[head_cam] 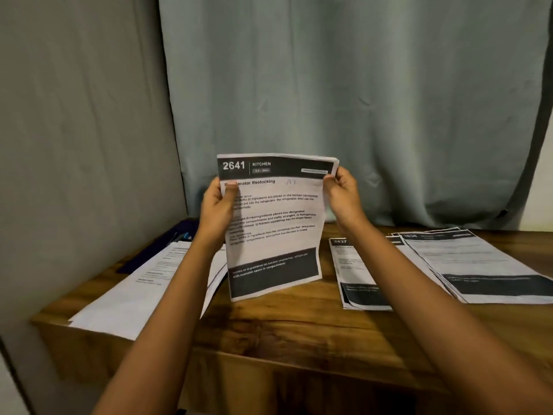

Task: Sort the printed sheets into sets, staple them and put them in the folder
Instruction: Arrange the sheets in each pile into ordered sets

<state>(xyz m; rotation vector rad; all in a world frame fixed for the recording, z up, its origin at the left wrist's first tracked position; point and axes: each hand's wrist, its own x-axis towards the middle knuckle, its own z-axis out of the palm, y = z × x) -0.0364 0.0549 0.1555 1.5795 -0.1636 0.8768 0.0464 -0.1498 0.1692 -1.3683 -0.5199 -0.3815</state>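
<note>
A set of printed sheets (275,229) headed "2641 KITCHEN" stands upright above the wooden table (299,330), its lower edge near the tabletop. My left hand (217,209) grips its upper left edge, thumb over the print. My right hand (342,193) pinches the upper right corner. More sheets lie flat: a white pile (134,292) at the left, a sheet marked "2437" (356,274) right of centre, and a fanned stack (475,265) at the far right. A dark folder (158,247) lies partly under the left pile. No stapler is visible.
A grey-blue curtain (344,100) hangs behind the table, and a grey wall (74,145) closes the left side. The table's front edge runs across the lower part of the view.
</note>
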